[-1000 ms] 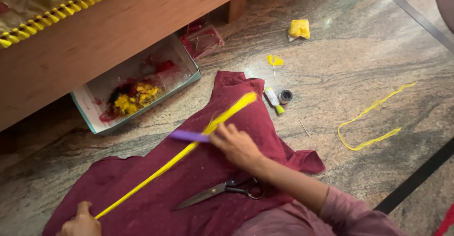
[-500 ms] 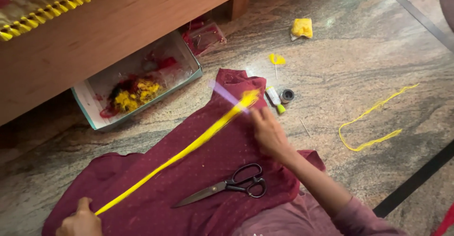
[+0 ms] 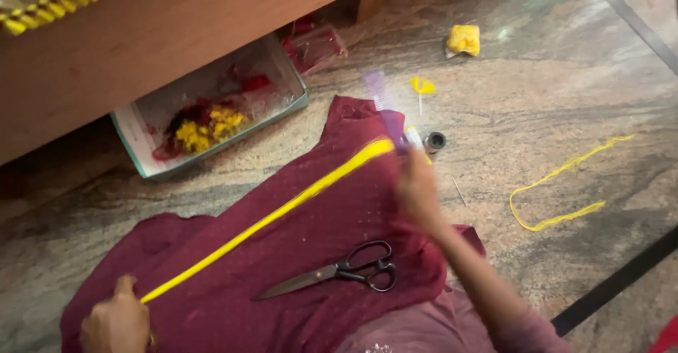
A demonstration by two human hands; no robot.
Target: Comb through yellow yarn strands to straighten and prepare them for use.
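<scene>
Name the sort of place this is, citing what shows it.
Probably a home floor used for craft or sewing: polished stone floor, wooden furniture overhead, maroon cloth with scissors and yellow thread.

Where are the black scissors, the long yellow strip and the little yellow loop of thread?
black-handled metal scissors (image 3: pixel 337 272): head view, at the pivot.
long yellow strip (image 3: pixel 282 210): head view, mid-length.
thin yellow thread loop (image 3: pixel 558 219): head view, lower strand.

I see scissors on the cloth, strip stretched across it between my hands, box behind left, loose cord on floor right
</scene>
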